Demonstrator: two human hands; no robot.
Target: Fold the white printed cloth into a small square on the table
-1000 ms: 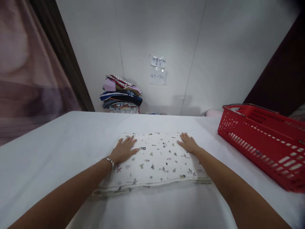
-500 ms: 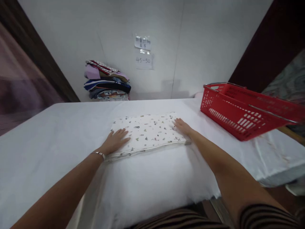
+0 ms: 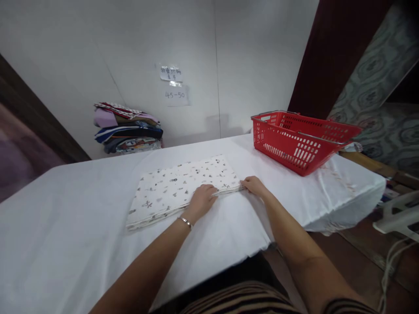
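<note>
A folded white cloth with small printed figures (image 3: 183, 183) lies flat in several layers on the white-covered table (image 3: 81, 205). My left hand (image 3: 202, 199), with a bracelet at the wrist, is at the middle of its near edge, fingers curled over the layers. At the cloth's near right corner, my right hand (image 3: 253, 185) pinches the edge between thumb and fingers.
A red plastic basket (image 3: 288, 146) with metal handles stands at the table's back right. Folded clothes (image 3: 127, 128) are stacked by the wall at the back left. A white plastic stool (image 3: 397, 213) is on the floor at the right.
My left hand has moved right, from the cloth's left side to the middle of its near edge. My right hand has gone from lying flat to pinching the near right corner. The view has shifted right.
</note>
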